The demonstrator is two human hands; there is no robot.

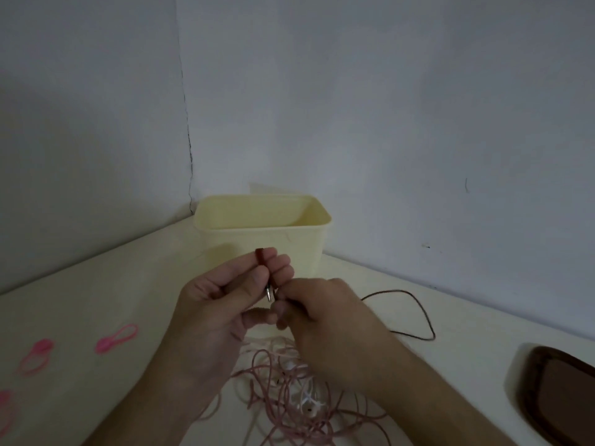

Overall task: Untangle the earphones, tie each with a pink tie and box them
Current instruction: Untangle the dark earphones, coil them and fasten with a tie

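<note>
A: Head view, biggest first: what's on the bench [370, 294]?

B: Pale smooth bench set in a grey wall corner. At twelve o'clock stands one cream plastic box [264, 233], rounded rectangle, open top, nothing visible inside. At four o'clock, cut by the frame edge, lies one dark brown rounded lid [560, 391].

A: And the earphones?

B: A loose tangle of earphones [289, 391] sits at six o'clock under the forearms, pinkish thin cord mixed with white cord; how many sets, I cannot tell. One dark cable [418, 317] loops out toward three o'clock.

A: Hands?

B: Both meet at centre, just before the box. Left hand [219, 304] pinches a dark red plug [262, 262] between thumb and fingers, its metal tip pointing down. Right hand [322, 307] has its fingers curled, gripping the cord right beside that tip. The hands hide part of the box's front wall.

A: Ties?

B: Three pink ties, thin rubbery loops, at eight to nine o'clock: one [117, 339] nearest the hands, one [35, 357] further left, one [6, 403] cut by the edge.
</note>
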